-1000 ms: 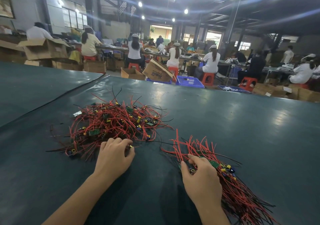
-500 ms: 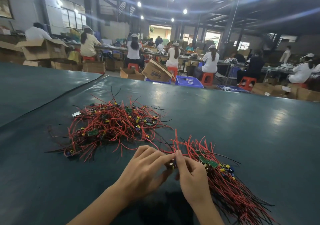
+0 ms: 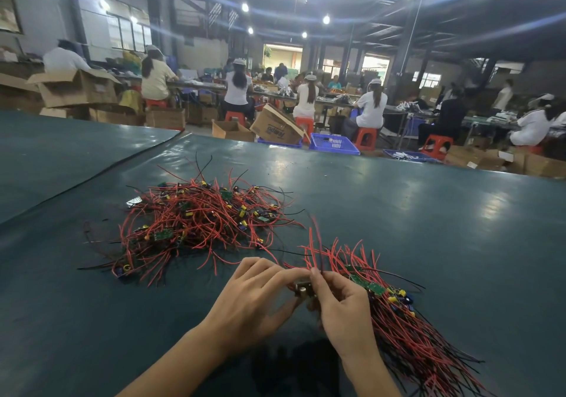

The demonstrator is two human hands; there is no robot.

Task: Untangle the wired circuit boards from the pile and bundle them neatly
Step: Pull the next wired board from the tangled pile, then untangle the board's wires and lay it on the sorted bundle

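A tangled pile [image 3: 196, 222] of small green circuit boards with red and black wires lies on the dark green table [image 3: 428, 228], left of centre. A straighter bundle [image 3: 398, 320] of the same wired boards lies at the right, wires running towards me. Between them, my left hand [image 3: 254, 301] and my right hand [image 3: 343, 308] meet and pinch one small wired board [image 3: 302, 289] by their fingertips. Its red wires stand up past my right thumb.
The table's far edge runs across the middle of the view, with a seam on the left. Beyond it are cardboard boxes [image 3: 275, 128], blue crates [image 3: 333, 144], red stools and several seated people at long benches.
My left hand left the tangled pile and came right to meet my right hand at the bundle's near end. Both now hold one small board between them.
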